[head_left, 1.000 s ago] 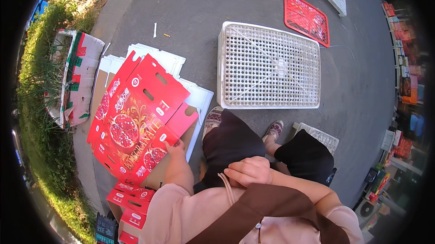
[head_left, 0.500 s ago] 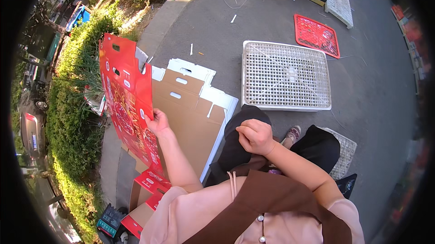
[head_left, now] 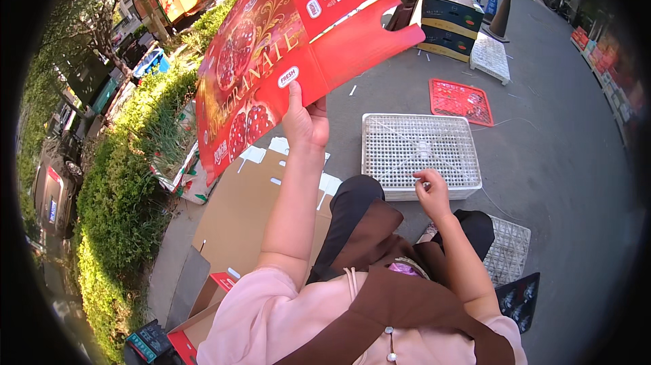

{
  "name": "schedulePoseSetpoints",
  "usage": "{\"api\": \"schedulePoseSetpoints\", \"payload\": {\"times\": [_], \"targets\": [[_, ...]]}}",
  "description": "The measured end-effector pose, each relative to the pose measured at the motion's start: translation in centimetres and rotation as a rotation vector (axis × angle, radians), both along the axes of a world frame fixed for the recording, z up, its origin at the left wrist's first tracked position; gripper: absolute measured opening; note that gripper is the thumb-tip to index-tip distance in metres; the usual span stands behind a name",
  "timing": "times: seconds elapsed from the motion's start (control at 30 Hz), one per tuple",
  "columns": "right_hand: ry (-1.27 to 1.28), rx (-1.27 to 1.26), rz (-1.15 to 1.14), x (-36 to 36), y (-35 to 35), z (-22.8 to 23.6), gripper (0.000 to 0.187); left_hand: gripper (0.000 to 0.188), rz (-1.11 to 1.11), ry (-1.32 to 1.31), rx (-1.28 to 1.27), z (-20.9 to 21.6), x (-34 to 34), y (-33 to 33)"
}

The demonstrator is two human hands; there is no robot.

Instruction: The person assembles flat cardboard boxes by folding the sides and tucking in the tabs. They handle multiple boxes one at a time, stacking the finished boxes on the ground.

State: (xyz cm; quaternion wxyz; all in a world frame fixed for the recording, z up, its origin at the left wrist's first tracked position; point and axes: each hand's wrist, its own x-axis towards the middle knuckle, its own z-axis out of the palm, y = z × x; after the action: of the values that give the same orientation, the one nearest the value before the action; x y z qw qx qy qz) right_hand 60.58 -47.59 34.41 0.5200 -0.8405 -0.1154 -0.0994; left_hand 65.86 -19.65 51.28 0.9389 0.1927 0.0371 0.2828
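A: What does the left hand [head_left: 306, 121] hold?

B: A flat red carton sheet [head_left: 285, 46], raised into the upper middle of the frame; fingers and thumb pinch its lower edge.

A: And the right hand [head_left: 432, 192]?

B: It hovers loosely curled at centre right, gripping nothing, just in front of the white plastic crate [head_left: 420, 155] lying upside down on the asphalt.

A: What lies around?

B: Brown cardboard sheets [head_left: 247, 209] at lower centre left, a red crate lid [head_left: 461, 102] beyond the white crate, a hedge [head_left: 129, 182] along the left. Stacked dark boxes [head_left: 451, 23] sit at the top, partly hidden by the raised carton.
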Motion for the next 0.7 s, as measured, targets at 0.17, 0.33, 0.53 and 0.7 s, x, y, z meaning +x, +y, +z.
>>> {"api": "schedulePoseSetpoints", "payload": {"times": [0.17,0.33,0.53,0.7], "targets": [[-0.143,0.209,-0.489,-0.1,-10.0,5.5,0.038,0.037,-0.207,0.09,0.391,-0.6,-1.6,-4.6],[-0.501,-0.144,-0.394,-5.7,-8.1,15.6,0.055,0.031,-0.324,0.11,0.571,-2.1,-0.2,-6.3],[0.004,-0.583,0.02,-6.1,-1.0,16.1,0.068,0.041,-0.461,0.158,0.653,-5.9,-0.4,-13.1],[0.104,-0.881,-0.071,-6.2,2.1,12.6,0.037,0.041,-0.445,0.28,0.714,-10.7,-0.3,-14.6]]}}
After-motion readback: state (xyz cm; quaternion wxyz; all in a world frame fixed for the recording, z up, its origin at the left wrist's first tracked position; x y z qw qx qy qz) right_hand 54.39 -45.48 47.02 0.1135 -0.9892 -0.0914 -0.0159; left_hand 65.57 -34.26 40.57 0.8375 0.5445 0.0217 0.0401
